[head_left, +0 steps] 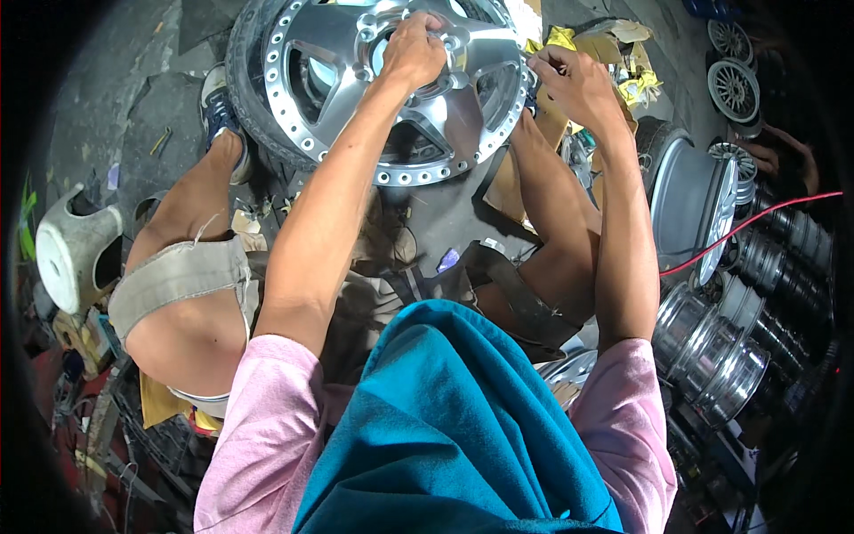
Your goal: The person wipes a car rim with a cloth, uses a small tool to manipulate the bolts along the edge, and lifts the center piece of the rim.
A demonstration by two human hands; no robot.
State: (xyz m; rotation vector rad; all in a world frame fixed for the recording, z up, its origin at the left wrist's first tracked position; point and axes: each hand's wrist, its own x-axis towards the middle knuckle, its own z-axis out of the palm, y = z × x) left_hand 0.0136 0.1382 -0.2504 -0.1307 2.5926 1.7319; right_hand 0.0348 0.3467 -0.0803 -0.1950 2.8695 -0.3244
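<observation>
A silver alloy wheel rim with thick spokes and a ring of small holes round its edge lies in front of me, at the top of the view. It rests on a black tyre. My left hand is over the hub, its fingers curled in among the spokes. What they grip there is hidden by the hand. Just off the rim's right edge, my right hand is closed in a pinch. Anything between its fingertips is too small to make out.
Yellow wrappers and cardboard lie beyond my right hand. A large wheel stands to the right, near stacked chrome rims and a red hose. To the left is a white plastic stool. My knees flank the work.
</observation>
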